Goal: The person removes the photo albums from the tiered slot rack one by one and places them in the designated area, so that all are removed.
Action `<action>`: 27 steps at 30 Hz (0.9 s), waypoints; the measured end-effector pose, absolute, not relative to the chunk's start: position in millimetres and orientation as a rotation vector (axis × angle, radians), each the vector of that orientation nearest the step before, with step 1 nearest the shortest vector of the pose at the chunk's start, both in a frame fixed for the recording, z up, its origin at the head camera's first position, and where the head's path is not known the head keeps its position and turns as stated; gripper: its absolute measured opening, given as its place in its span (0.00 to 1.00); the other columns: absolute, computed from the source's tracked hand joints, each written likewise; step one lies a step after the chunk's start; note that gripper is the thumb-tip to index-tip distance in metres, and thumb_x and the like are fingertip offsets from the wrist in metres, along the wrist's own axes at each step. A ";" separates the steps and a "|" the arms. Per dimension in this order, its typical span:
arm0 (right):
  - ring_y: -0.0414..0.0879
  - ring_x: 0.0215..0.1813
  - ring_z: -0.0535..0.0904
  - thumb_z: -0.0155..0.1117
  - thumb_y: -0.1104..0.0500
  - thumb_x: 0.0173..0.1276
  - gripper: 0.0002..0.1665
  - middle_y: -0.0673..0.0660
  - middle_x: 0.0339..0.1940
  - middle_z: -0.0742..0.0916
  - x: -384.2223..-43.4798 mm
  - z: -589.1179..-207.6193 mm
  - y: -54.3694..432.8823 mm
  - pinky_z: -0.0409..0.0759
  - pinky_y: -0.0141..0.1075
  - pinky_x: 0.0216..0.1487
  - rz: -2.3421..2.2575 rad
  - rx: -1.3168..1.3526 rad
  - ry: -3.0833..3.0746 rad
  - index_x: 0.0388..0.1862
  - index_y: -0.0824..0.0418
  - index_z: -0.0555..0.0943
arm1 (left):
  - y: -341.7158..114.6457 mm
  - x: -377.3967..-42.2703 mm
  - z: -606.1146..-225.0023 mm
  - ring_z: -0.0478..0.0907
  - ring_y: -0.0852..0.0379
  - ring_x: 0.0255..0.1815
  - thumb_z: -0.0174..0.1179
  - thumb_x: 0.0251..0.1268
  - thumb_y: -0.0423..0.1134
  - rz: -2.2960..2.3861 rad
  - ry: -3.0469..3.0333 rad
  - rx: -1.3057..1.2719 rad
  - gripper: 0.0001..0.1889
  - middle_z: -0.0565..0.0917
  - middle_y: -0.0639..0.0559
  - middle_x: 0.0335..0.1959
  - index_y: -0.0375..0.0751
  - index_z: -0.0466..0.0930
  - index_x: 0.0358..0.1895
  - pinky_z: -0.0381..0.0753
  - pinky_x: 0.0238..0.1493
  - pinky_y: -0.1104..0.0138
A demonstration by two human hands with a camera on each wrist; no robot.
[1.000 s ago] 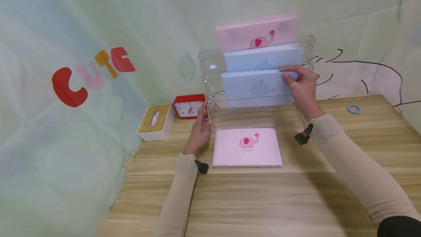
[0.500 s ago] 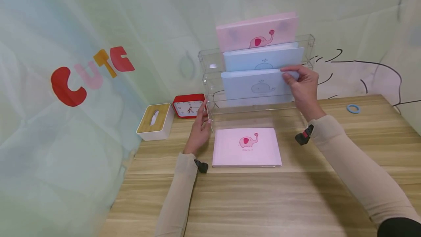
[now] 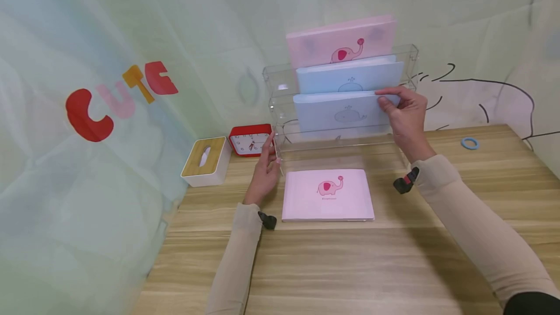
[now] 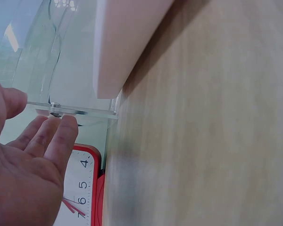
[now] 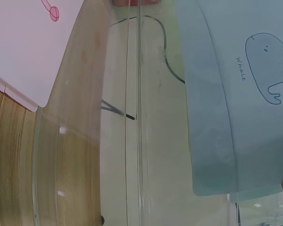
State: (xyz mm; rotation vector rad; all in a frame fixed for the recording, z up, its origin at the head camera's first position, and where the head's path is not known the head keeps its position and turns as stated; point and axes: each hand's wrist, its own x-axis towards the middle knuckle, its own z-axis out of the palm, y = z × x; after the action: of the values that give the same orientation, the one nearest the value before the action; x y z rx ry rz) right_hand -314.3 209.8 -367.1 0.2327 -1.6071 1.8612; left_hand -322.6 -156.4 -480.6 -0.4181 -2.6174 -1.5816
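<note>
Two hands at work over a wooden desk [image 3: 350, 266]. Nearest: pink elephant booklet [image 3: 328, 195], flat on the desk, between the forearms, in front of the rack. Left hand [image 3: 264, 171], just left of the booklet, palm inward, fingers [image 4: 61, 136] straight and held together, tips touching the front left corner of a clear acrylic tiered rack [image 3: 280, 111]. Right hand [image 3: 404, 115], raised at the rack's right end, thumb and fingers pinching the upper right corner of the front blue whale booklet [image 3: 341, 113], upright in the lowest, frontmost tier. Behind it, one tier up: second blue whale booklet [image 3: 350, 77], upright. Rearmost tier: second pink elephant booklet [image 3: 341, 43], upright, tallest of the stack. Left of the rack: red clock [image 3: 251, 141], close to the left hand; beside that, white tissue box with wooden lid [image 3: 206, 161]. Far right on the desk: small blue ring [image 3: 469, 143], well apart from everything else. Behind all: pale green cloth backdrop bearing coloured letters "CUTE" [image 3: 118, 98].
</note>
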 end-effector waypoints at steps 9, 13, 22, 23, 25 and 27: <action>0.38 0.44 0.87 0.70 0.77 0.68 0.14 0.47 0.35 0.93 -309.8 -368.4 209.0 0.80 0.26 0.46 1.868 0.297 -1.555 0.37 0.61 0.94 | -157.3 -322.1 -480.6 0.76 0.41 0.72 0.50 0.85 0.35 -1.585 -2.598 -0.445 0.44 0.68 0.44 0.79 0.90 0.43 0.83 0.77 0.77 0.40; 0.36 0.45 0.87 0.70 0.76 0.68 0.14 0.46 0.37 0.94 -307.1 -369.0 208.4 0.79 0.26 0.46 1.806 0.317 -1.593 0.37 0.59 0.94 | -157.7 -322.2 -481.1 0.76 0.42 0.73 0.51 0.85 0.35 -1.598 -2.594 -0.448 0.43 0.68 0.45 0.79 0.92 0.44 0.82 0.76 0.78 0.40; 0.35 0.44 0.88 0.71 0.75 0.68 0.11 0.45 0.37 0.94 -302.2 -364.8 209.3 0.79 0.26 0.44 1.780 0.321 -1.593 0.38 0.62 0.94 | -156.9 -322.0 -480.8 0.76 0.42 0.73 0.50 0.86 0.35 -1.609 -2.593 -0.445 0.43 0.69 0.45 0.78 0.94 0.44 0.81 0.76 0.78 0.41; 0.35 0.43 0.88 0.71 0.75 0.68 0.12 0.45 0.37 0.94 -301.7 -364.0 209.4 0.78 0.26 0.43 1.781 0.324 -1.588 0.38 0.61 0.94 | -156.6 -321.8 -480.7 0.76 0.42 0.73 0.50 0.85 0.35 -1.605 -2.593 -0.445 0.44 0.69 0.45 0.78 0.95 0.44 0.81 0.76 0.78 0.41; 0.36 0.43 0.87 0.71 0.75 0.68 0.12 0.45 0.37 0.94 -300.9 -362.6 209.4 0.78 0.26 0.43 1.778 0.334 -1.582 0.38 0.61 0.94 | -156.2 -321.3 -480.4 0.76 0.42 0.73 0.50 0.85 0.35 -1.599 -2.594 -0.441 0.44 0.69 0.44 0.78 0.95 0.43 0.81 0.76 0.78 0.41; 0.36 0.43 0.87 0.71 0.76 0.68 0.12 0.46 0.36 0.94 -299.9 -361.5 208.8 0.79 0.26 0.43 1.784 0.341 -1.573 0.37 0.61 0.94 | -155.9 -320.8 -479.9 0.76 0.42 0.73 0.50 0.85 0.35 -1.595 -2.594 -0.435 0.45 0.69 0.44 0.78 0.95 0.43 0.81 0.75 0.78 0.40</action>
State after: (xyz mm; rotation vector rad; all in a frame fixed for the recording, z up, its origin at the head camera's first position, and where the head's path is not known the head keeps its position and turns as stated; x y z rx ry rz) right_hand -299.9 208.8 -361.5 0.3414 -1.5726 1.7841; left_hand -320.8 -155.9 -479.9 -0.4351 -2.5944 -1.5954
